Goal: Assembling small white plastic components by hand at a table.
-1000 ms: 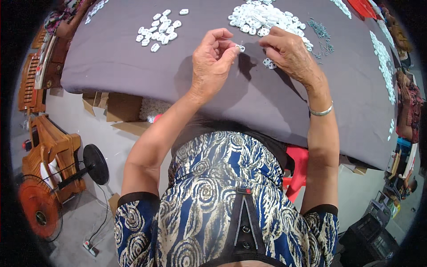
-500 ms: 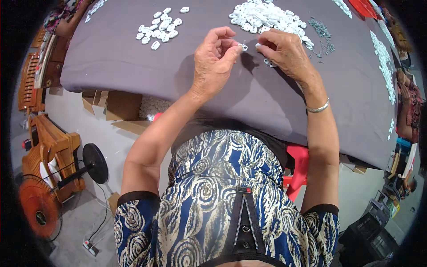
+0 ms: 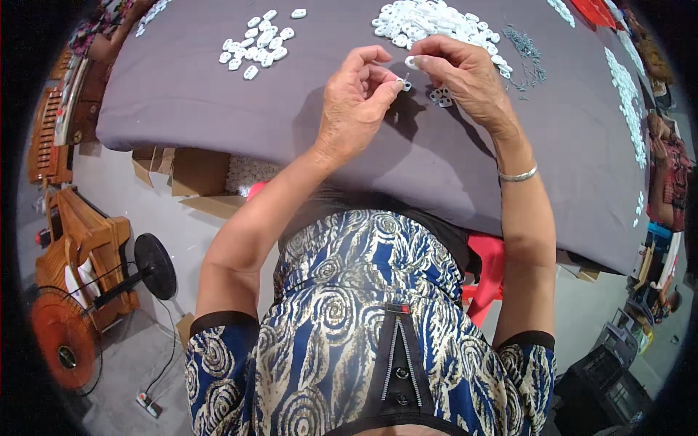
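Over a table under a grey cloth [image 3: 182,102], my left hand [image 3: 356,102] pinches a small metal clip [image 3: 406,83] between thumb and fingers. My right hand [image 3: 465,76] holds a small white plastic piece [image 3: 411,62] at its fingertips, just above and right of the clip. Under the right hand lies a small cluster of assembled white pieces [image 3: 438,96]. A big heap of white plastic pieces [image 3: 429,22] lies just beyond both hands, and a smaller group of white pieces [image 3: 258,45] lies to the far left.
Loose dark metal clips [image 3: 525,54] are scattered right of the heap. More white pieces [image 3: 625,87] run along the table's right side. Cardboard boxes [image 3: 196,178] sit under the table edge, a floor fan [image 3: 69,349] stands lower left, a red stool [image 3: 487,280] is behind me.
My right hand has lifted from the cloth toward the heap's edge and now holds a white piece at its fingertips. My left hand has stayed in place with the clip.
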### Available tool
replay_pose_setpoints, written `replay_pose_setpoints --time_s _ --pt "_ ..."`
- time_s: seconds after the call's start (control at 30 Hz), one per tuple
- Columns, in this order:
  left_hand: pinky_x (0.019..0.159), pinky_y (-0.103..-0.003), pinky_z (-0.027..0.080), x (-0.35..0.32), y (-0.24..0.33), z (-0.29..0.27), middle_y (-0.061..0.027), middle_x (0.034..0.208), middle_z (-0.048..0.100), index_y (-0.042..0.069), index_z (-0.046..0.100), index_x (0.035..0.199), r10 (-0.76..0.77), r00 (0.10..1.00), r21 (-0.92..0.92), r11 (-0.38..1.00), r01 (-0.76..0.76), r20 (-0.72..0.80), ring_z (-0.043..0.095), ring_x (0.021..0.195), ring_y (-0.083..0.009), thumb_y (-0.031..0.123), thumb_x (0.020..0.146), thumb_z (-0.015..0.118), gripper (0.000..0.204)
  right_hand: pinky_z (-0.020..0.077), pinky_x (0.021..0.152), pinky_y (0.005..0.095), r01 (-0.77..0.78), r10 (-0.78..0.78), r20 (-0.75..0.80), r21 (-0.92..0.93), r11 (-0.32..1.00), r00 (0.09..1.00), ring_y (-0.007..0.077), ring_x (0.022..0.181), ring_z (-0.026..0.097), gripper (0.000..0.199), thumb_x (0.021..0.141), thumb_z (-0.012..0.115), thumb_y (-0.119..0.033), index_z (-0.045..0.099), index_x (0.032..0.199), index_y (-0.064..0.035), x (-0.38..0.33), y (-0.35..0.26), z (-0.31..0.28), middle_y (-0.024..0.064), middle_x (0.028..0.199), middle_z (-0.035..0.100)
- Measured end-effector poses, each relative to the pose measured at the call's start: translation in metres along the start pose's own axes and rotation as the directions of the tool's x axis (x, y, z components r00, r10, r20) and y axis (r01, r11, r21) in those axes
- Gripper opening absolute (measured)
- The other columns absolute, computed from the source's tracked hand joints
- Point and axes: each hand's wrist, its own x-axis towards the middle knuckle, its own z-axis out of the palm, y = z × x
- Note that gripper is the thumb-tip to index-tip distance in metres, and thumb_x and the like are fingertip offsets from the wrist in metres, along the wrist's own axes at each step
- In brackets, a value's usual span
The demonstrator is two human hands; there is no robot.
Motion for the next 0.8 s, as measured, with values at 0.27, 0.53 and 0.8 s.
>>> replay_pose_setpoints --time_s 0.27,0.53,0.8 --pt "0.065 -0.020 0.046 -0.0003 0.0007 0.0001 -0.0016 0.086 0.056 0.003 0.047 0.115 -0.001 1.000 0.003 1.000 0.001 0.014 0.053 0.076 -0.0064 0.002 0.084 0.062 0.034 0.0394 0.058 0.0202 0.017 -0.016 0.037 -0.009 1.000 0.999 0.0036 0.066 0.046 0.016 0.084 0.062 -0.016 0.066 0.091 -0.0022 -0.0011 0.0005 0.0000 -0.0049 0.071 0.056" --pt "0.065 -0.020 0.045 -0.0003 0.0003 -0.0003 -0.0014 0.086 0.057 0.003 0.047 0.115 -0.001 1.000 0.007 1.000 0.001 0.013 0.053 0.076 -0.0063 0.002 0.085 0.061 0.033 0.0404 0.061 0.0207 0.002 -0.002 0.045 0.002 1.000 0.999 0.0043 0.068 0.047 0.015 0.084 0.063 -0.015 0.066 0.090 -0.0021 -0.0016 -0.0022 0.0010 -0.0039 0.073 0.057" --pt "0.064 -0.020 0.045 0.0006 -0.0013 -0.0005 -0.0018 0.085 0.057 0.003 0.047 0.115 0.001 1.000 0.004 1.000 -0.001 0.011 0.053 0.076 -0.0061 0.000 0.084 0.061 0.034 0.0404 0.060 0.0204 0.043 -0.042 0.043 -0.011 0.999 0.998 0.0042 0.067 0.048 0.015 0.083 0.063 -0.016 0.066 0.089 -0.0021 -0.0008 -0.0018 0.0020 -0.0037 0.072 0.057"
